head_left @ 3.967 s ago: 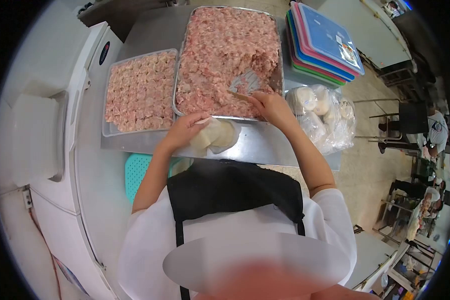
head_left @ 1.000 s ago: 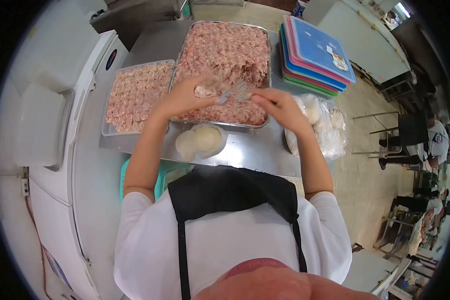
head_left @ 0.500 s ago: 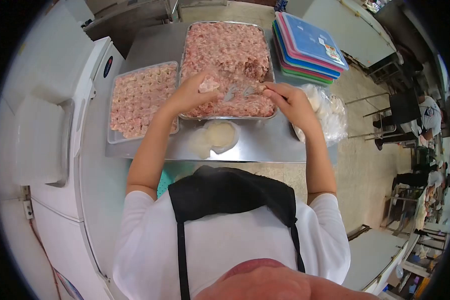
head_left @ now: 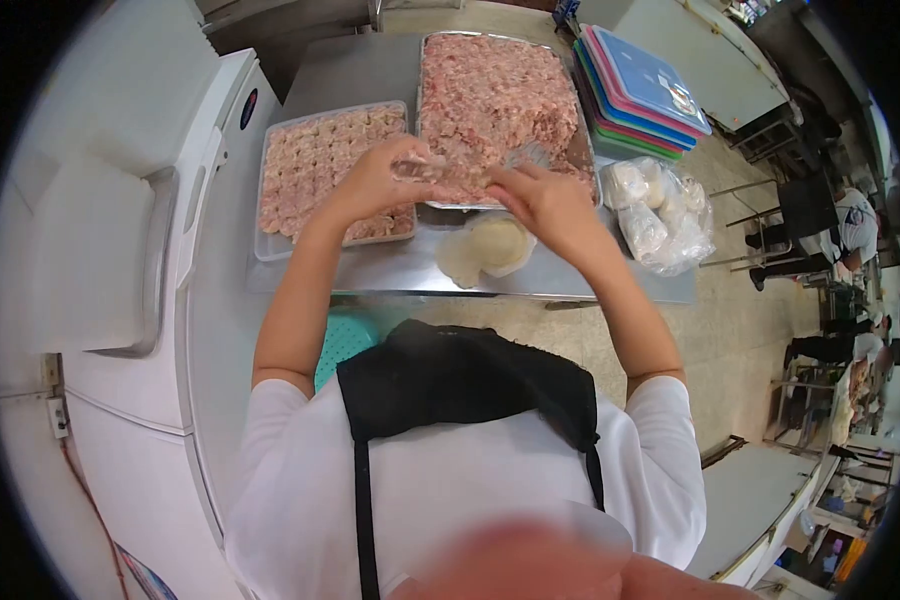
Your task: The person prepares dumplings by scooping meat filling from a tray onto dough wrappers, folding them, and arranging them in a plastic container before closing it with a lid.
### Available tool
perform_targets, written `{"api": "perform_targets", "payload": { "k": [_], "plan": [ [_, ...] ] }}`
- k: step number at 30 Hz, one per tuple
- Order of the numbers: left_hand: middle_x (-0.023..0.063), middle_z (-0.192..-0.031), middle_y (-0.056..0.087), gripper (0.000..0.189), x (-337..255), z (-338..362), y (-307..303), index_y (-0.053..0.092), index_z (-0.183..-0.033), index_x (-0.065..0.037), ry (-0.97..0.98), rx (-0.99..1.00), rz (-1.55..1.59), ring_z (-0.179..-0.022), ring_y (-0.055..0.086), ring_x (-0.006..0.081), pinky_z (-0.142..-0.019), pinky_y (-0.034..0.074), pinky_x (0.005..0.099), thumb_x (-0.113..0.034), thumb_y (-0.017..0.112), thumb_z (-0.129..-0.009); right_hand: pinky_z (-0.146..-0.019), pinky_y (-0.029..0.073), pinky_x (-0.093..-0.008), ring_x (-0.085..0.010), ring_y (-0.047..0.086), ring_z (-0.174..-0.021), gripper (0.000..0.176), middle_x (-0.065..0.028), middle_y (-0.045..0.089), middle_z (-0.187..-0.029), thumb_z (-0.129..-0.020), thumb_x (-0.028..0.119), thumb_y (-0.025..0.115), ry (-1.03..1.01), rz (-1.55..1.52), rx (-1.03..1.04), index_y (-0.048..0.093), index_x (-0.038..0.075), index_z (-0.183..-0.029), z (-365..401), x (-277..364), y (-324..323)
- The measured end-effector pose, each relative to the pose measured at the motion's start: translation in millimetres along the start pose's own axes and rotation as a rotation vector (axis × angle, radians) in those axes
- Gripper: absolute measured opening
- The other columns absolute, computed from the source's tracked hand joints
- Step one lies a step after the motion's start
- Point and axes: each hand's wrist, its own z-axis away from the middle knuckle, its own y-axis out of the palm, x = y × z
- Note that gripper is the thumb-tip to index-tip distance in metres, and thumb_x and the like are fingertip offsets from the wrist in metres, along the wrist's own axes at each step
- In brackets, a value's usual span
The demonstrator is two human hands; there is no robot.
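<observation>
My left hand (head_left: 378, 182) is closed around a thin, pale dumpling wrapper (head_left: 418, 170), over the near left corner of the meat tray. Close beside it, my right hand (head_left: 545, 203) has its fingers pinched together; what they hold is largely hidden and blurred. Minced meat (head_left: 495, 85) fills most of a metal tray (head_left: 592, 165), with a hollow dug at the near right. Round pale dumpling wrappers (head_left: 500, 243) lie on the table just in front of the tray. A clear plastic box (head_left: 410, 228) at the left holds rows of meat dumplings (head_left: 325, 165).
Stacked coloured lids (head_left: 645, 85) stand right of the tray. A clear bag of pale rounds (head_left: 660, 210) lies near the right end of the steel table (head_left: 370, 275). A white fridge (head_left: 205, 230) borders the left. Other people work far right.
My right hand has moved left and toward me, close to my left hand. The view has shifted, so the table items appear farther right and higher.
</observation>
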Motion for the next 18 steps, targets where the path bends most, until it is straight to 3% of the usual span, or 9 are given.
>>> {"api": "perform_targets", "payload": {
  "k": [4,7,10,13,16,18],
  "plan": [
    [0.0075,-0.104,0.065,0.039,-16,34,-21,0.064,-0.1,-0.005,0.002,-0.097,-0.052,-0.093,0.061,0.0185,-0.088,0.045,0.0317,-0.024,0.082,-0.071,-0.063,0.05,-0.0418,-0.0322,0.064,-0.075,0.025,-0.0111,0.066,-0.087,-0.091,0.031,0.058,0.007,-0.207,-0.074,0.065,0.013,-0.106,-10,16,-16],
    [0.0045,-0.099,0.065,0.041,7,50,-29,0.063,-0.102,-0.006,-0.042,-0.055,0.155,-0.091,0.06,0.0156,-0.085,0.046,0.0308,-0.022,0.083,-0.07,-0.068,0.05,-0.0425,-0.0341,0.064,-0.08,0.028,-0.0133,0.067,-0.09,-0.092,0.031,0.055,-0.03,-0.228,0.014,0.066,0.009,-0.106,-14,44,11],
    [0.0048,-0.099,0.064,0.046,21,66,-47,0.063,-0.104,-0.005,0.013,-0.115,-0.012,-0.092,0.06,0.0146,-0.085,0.046,0.0303,-0.024,0.085,-0.068,-0.071,0.049,-0.0427,-0.0352,0.063,-0.084,0.029,-0.0153,0.067,-0.093,-0.093,0.031,0.055,-0.017,-0.342,0.059,0.066,0.008,-0.106,-15,54,41],
    [0.0024,-0.095,0.062,0.033,37,95,-82,0.063,-0.104,-0.005,-0.12,-0.097,-0.079,-0.086,0.058,0.0096,-0.078,0.047,0.0254,-0.014,0.078,-0.075,-0.075,0.049,-0.039,-0.033,0.063,-0.089,0.03,-0.0174,0.067,-0.096,-0.092,0.029,0.057,0.098,-0.383,0.102,0.066,0.005,-0.107,-12,53,43],
    [0.0104,-0.094,0.062,0.043,78,130,-112,0.063,-0.105,-0.004,-0.292,-0.3,0.223,-0.091,0.06,0.0195,-0.082,0.047,0.0318,-0.022,0.081,-0.07,-0.077,0.049,-0.0358,-0.0298,0.064,-0.089,0.031,-0.0162,0.067,-0.098,-0.091,0.028,0.06,0.215,-0.516,0.032,0.066,0.003,-0.108,6,35,55],
    [0.0122,-0.096,0.063,0.043,123,153,-132,0.062,-0.107,-0.005,-0.286,-0.259,-0.156,-0.093,0.06,0.025,-0.083,0.047,0.0345,-0.021,0.079,-0.071,-0.079,0.048,-0.0334,-0.0265,0.064,-0.089,0.032,-0.0153,0.068,-0.097,-0.091,0.027,0.062,0.312,-0.535,0.059,0.065,0.0,-0.108,19,22,61]
  ]
}}
